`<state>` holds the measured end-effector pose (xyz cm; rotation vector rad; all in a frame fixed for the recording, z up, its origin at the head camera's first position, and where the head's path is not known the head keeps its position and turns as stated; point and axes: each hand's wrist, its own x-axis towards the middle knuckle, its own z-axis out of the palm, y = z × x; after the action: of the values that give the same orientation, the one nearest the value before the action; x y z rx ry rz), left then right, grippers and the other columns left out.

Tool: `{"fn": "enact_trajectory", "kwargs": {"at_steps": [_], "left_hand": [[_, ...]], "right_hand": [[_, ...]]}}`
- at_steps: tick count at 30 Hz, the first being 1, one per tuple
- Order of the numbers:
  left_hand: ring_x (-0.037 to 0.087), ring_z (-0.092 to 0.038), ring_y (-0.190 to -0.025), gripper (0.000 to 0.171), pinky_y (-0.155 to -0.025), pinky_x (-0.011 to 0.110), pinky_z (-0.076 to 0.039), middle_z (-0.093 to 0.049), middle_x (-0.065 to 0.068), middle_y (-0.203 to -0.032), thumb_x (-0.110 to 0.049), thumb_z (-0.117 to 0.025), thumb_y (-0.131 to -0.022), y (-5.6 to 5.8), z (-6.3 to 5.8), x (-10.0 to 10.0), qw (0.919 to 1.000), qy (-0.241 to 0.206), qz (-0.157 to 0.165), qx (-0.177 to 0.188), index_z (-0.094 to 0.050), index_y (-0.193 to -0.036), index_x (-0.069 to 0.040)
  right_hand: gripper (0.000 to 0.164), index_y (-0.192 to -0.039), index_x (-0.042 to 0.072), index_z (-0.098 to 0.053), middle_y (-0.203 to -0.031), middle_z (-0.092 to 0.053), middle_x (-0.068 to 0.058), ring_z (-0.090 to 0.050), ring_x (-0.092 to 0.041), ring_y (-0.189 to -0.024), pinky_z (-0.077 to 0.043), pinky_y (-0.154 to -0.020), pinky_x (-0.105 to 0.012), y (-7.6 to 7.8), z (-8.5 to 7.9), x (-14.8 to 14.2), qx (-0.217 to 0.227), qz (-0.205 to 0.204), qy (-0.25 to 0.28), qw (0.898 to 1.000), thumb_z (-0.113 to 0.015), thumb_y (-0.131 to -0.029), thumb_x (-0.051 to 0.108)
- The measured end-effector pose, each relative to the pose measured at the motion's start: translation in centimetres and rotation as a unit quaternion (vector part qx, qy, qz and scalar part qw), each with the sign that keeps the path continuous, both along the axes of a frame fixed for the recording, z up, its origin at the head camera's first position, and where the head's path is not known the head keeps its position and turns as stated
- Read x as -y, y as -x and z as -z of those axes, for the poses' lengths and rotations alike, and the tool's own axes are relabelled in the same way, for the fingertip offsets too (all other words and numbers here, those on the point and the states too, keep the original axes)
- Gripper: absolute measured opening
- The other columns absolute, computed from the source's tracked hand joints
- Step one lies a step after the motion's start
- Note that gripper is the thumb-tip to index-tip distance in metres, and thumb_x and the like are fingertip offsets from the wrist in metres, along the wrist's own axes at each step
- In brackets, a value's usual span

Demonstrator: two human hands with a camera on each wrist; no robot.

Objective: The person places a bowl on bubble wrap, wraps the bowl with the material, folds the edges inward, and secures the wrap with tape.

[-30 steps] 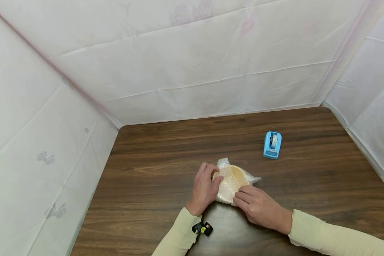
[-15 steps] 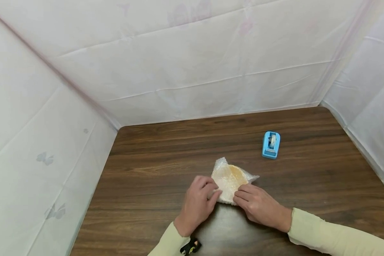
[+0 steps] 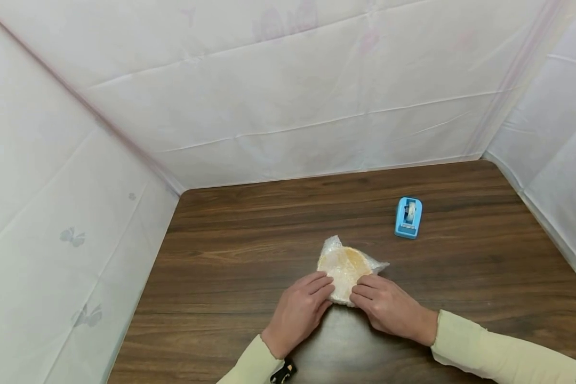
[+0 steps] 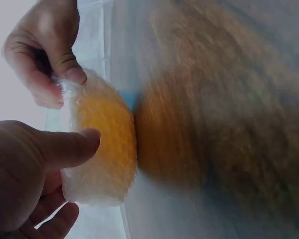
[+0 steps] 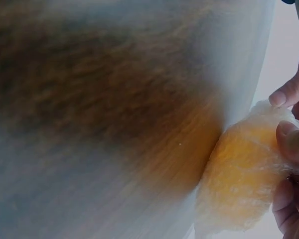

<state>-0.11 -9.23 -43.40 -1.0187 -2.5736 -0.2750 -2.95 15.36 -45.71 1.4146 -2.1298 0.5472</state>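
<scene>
A round yellow thing [image 3: 357, 261], bowl-like in outline, lies on the table inside bubble wrap [image 3: 338, 282]. Loose corners of the wrap stick out at its far end and right side. My left hand [image 3: 296, 314] holds the near left edge of the wrap, fingers on top and thumb against the near side. At the near right edge my right hand [image 3: 392, 309] pinches the wrap between thumb and curled fingers. In the left wrist view the left thumb [image 4: 70, 148] presses on the wrapped side, where yellow shows through the bubbles. The yellow thing's underside is hidden.
A light blue tape dispenser [image 3: 408, 217] with a roll of clear tape stands farther back on the right. The dark wood-grain table [image 3: 230, 240] meets white cloth walls [image 3: 288, 106] at its back and sides.
My left hand has come back toward the near side from the wrap's upper left, and its fingers now lie on the near left edge. My right hand keeps its place.
</scene>
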Motion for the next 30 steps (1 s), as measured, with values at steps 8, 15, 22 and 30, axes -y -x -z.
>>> {"fn": "enact_trajectory", "kwargs": {"at_steps": [8, 15, 22, 30], "left_hand": [[0.012, -0.068, -0.122, 0.021, -0.109, 0.027, -0.05, -0.078, -0.004, -0.117, -0.02, -0.083, -0.089, 0.2, 0.1, -0.1, 0.9999, 0.011, -0.001, 0.001, -0.079, -0.109, -0.015], [0.013, -0.068, -0.121, 0.019, -0.108, 0.027, -0.051, -0.078, -0.004, -0.115, -0.019, -0.082, -0.089, 0.3, 0.1, -0.1, 0.9999, 0.005, 0.005, -0.01, -0.079, -0.107, -0.015], [0.015, -0.069, -0.119, 0.014, -0.107, 0.027, -0.051, -0.078, -0.002, -0.115, -0.016, -0.08, -0.091, 0.3, 0.0, -0.3, 0.9998, -0.006, 0.018, -0.005, -0.077, -0.105, -0.015], [0.02, -0.066, -0.126, 0.018, -0.107, 0.029, -0.053, -0.076, 0.005, -0.124, -0.016, -0.085, -0.086, 0.3, 0.2, -0.4, 0.9998, -0.005, 0.016, -0.004, -0.078, -0.103, -0.016]], "right_hand": [[0.044, -0.092, 0.011, -0.075, -0.09, -0.074, 0.003, -0.066, -0.013, -0.09, -0.057, -0.084, -0.031, 0.0, -0.1, -0.1, 0.012, -0.001, -0.008, 1.0, -0.038, -0.112, 0.021], [0.02, -0.099, 0.011, -0.077, -0.096, -0.076, 0.003, -0.067, -0.012, -0.095, -0.058, -0.086, -0.031, -0.1, -0.2, -0.5, 0.029, 0.002, -0.02, 0.999, -0.06, -0.105, 0.02], [0.024, -0.113, 0.011, -0.077, -0.11, -0.075, 0.003, -0.068, -0.013, -0.106, -0.058, -0.09, -0.034, -0.3, -1.6, -1.4, 0.101, 0.018, 0.019, 0.994, -0.076, -0.095, 0.027], [0.017, -0.109, 0.005, -0.075, -0.101, -0.076, -0.01, -0.067, -0.021, -0.086, -0.056, -0.073, -0.035, 5.9, -3.9, -5.2, 0.228, 0.226, 0.145, 0.936, -0.07, -0.094, 0.011]]}}
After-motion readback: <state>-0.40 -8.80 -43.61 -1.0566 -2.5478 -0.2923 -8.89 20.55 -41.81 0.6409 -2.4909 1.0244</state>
